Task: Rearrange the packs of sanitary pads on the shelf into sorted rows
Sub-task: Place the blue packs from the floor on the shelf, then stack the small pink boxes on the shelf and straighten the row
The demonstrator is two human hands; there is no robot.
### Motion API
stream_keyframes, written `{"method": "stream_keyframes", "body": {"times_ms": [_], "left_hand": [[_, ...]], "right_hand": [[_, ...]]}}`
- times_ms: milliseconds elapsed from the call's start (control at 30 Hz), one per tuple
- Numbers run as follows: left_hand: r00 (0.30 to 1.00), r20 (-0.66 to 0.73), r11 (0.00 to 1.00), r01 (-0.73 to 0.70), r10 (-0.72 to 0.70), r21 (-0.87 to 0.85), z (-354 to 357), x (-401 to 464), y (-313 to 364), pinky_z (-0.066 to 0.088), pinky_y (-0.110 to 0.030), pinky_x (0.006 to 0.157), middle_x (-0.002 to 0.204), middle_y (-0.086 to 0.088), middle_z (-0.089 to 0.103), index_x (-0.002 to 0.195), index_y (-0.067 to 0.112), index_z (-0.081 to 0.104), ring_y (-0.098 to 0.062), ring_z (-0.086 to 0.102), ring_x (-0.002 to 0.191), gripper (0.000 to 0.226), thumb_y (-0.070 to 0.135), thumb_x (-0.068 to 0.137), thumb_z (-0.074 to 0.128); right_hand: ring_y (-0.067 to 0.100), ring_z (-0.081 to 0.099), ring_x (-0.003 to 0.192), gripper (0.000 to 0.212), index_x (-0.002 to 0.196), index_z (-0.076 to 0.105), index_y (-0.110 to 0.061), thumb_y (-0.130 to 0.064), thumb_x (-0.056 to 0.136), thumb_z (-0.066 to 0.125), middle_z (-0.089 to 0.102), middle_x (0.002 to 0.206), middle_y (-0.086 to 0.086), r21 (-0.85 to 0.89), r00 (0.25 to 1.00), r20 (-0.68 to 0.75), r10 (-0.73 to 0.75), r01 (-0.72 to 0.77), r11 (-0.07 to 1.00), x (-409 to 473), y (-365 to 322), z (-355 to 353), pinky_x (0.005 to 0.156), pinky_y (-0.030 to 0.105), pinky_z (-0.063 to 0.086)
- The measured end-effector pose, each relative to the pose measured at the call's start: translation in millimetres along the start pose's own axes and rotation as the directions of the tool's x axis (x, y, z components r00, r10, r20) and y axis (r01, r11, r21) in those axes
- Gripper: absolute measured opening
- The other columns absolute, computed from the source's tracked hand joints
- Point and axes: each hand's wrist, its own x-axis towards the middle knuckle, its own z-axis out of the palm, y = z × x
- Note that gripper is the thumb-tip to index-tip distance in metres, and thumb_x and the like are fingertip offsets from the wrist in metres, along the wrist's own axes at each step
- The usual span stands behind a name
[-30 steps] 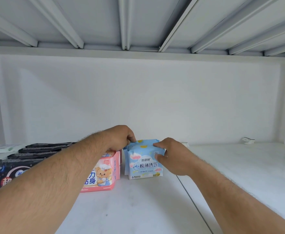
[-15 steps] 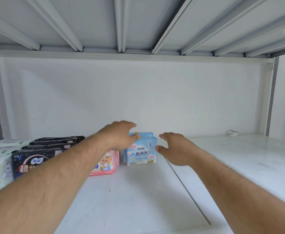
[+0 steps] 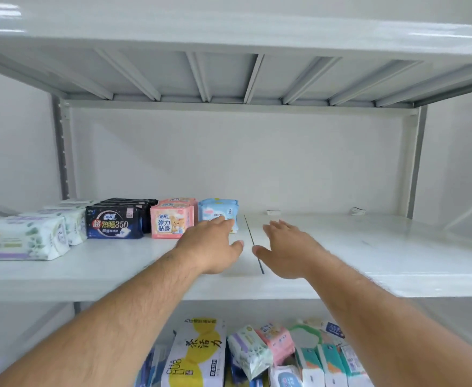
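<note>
White metal shelf point(image 3: 369, 255), white wall point(image 3: 229, 163)

There is one view only, from a wide-angle camera worn on the person's head. It faces straight into a white metal shelving unit, looking forward and slightly down. The middle shelf point(image 3: 341, 247) sits about at the centre of the frame, seen from a little above its surface, with the ribbed underside of the upper shelf point(image 3: 229, 76) filling the top. The lower tier of mixed packs point(image 3: 257, 353) shows along the bottom edge. The camera stands close, within arm's reach: both forearms enter from the bottom corners and stretch over the shelf's front edge. The lens bends straight lines near the borders.
</note>
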Motion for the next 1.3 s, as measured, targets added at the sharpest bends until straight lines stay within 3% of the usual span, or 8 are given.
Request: {"method": "stream_keyframes", "body": {"times_ms": [167, 433, 833, 1067, 1300], "left_hand": [[0.998, 0.058, 0.999, 0.029, -0.030, 0.014, 11, -72, 49, 0.023, -0.043, 0.118, 0.164, 0.004, 0.011, 0.155, 0.025, 0.018, -0.021, 0.018, 0.148, 0.066, 0.052, 0.097, 0.035], [0.995, 0.091, 0.999, 0.045, -0.047, 0.021, 19, -164, 80, 0.018, -0.043, 0.120, 0.164, 0.004, 0.007, 0.156, 0.027, 0.013, -0.021, 0.013, 0.150, 0.070, 0.054, 0.096, 0.036], [0.959, 0.281, 0.999, -0.037, 0.036, -0.002, 85, -292, 80, 0.025, -0.041, 0.114, 0.163, 0.002, 0.014, 0.155, 0.025, 0.017, -0.025, 0.021, 0.147, 0.068, 0.053, 0.096, 0.037], [0.894, 0.439, 0.995, -0.054, 0.086, -0.085, 162, -366, 97, 0.033, -0.042, 0.112, 0.162, 0.002, 0.021, 0.154, 0.025, 0.021, -0.027, 0.028, 0.143, 0.066, 0.050, 0.096, 0.039], [0.807, 0.554, 0.979, -0.173, 0.205, -0.110, 240, -403, 153, 0.030, -0.043, 0.113, 0.161, 0.001, 0.022, 0.154, 0.027, 0.021, -0.026, 0.028, 0.144, 0.065, 0.050, 0.095, 0.039]], "right_hand": [[0.019, 0.007, 0.153, 0.070, 0.157, 0.020, -0.013, -0.054, 0.101, 0.033, 0.014, 0.165, 0.003, 0.019, 0.997, 0.063, -0.039, 0.038, 0.999, -82, 12, 3, 0.121, 0.039, 0.016], [0.021, 0.004, 0.153, 0.072, 0.158, 0.014, -0.014, -0.053, 0.101, 0.035, 0.009, 0.166, 0.004, 0.035, 0.991, 0.125, -0.045, 0.041, 0.999, -184, 7, 7, 0.121, 0.042, 0.013], [0.027, 0.029, 0.145, 0.064, 0.152, 0.030, -0.015, -0.050, 0.099, 0.042, 0.032, 0.158, 0.005, 0.081, 0.972, 0.225, 0.068, -0.089, 0.993, -329, -20, 76, 0.115, 0.043, 0.031], [0.029, 0.037, 0.140, 0.062, 0.149, 0.035, -0.015, -0.049, 0.098, 0.045, 0.037, 0.155, 0.006, 0.054, 0.894, 0.404, 0.195, -0.236, 0.970, -428, -2, 149, 0.111, 0.043, 0.036], [0.029, 0.038, 0.139, 0.064, 0.151, 0.033, -0.016, -0.050, 0.098, 0.045, 0.036, 0.155, 0.003, 0.020, 0.804, 0.524, 0.280, -0.340, 0.940, -505, 44, 215, 0.109, 0.042, 0.039]]}}
